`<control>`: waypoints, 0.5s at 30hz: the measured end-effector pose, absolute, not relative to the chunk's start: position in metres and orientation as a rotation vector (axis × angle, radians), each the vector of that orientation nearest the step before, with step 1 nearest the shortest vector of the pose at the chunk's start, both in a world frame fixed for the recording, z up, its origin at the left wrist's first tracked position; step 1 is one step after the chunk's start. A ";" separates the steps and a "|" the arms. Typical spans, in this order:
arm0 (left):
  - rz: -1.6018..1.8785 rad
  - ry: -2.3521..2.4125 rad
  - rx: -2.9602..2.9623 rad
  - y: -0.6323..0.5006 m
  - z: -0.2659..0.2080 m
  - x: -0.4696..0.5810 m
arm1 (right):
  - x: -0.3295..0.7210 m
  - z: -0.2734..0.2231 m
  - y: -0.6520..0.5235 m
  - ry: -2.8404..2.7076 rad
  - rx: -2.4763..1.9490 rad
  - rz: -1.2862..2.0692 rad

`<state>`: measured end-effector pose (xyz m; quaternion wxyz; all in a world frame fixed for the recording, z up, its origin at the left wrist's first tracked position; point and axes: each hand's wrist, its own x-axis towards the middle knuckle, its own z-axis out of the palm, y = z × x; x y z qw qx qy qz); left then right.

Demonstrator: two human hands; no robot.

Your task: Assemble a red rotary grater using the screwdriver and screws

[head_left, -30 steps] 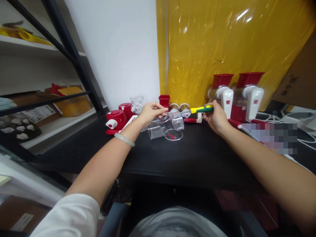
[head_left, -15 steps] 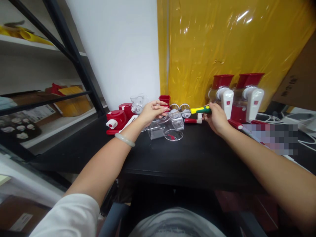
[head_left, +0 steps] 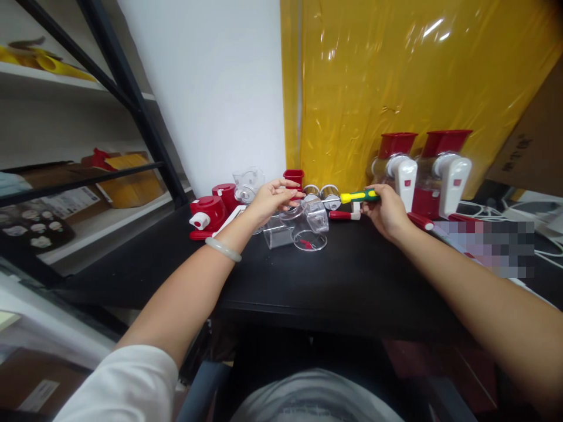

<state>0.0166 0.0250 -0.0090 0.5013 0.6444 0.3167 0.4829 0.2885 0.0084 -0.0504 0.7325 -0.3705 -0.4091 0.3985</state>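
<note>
My right hand (head_left: pixel 387 212) is closed around the yellow and green handle of a screwdriver (head_left: pixel 358 196). Its thin shaft points left, toward the fingertips of my left hand (head_left: pixel 275 198). Thumb and fingers of that left hand are drawn together above a clear plastic housing (head_left: pixel 301 221); a bit of red shows at the fingertips, too small to name. The housing rests on the black table (head_left: pixel 281 281), its round rim facing me. Behind the screwdriver lie metal grater drums (head_left: pixel 329 194) with white ends. A red-handled crank (head_left: pixel 343 215) lies below the shaft.
Two assembled red and white drum graters (head_left: pixel 398 170) stand at the right by the yellow-wrapped panel (head_left: pixel 396 70). Red bases (head_left: pixel 209 212) and another clear housing (head_left: pixel 248 181) sit at the left. A black-framed shelf (head_left: pixel 127 99) borders the table's left side. White cables (head_left: pixel 497 211) lie far right.
The screwdriver has shifted very slightly to the right, and its handle is turned a little in my right hand. My left hand keeps nearly the same place.
</note>
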 end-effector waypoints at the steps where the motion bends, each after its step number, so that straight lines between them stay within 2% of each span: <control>1: 1.166 0.763 1.558 0.025 -0.009 0.017 | 0.288 -0.050 0.008 -0.894 -0.805 0.890; 9: 1.160 0.776 1.570 0.027 -0.010 0.016 | 0.287 -0.051 0.008 -0.862 -0.734 0.947; 15: 1.156 0.756 1.549 0.027 -0.010 0.016 | 0.295 -0.059 0.018 -1.020 -0.832 0.779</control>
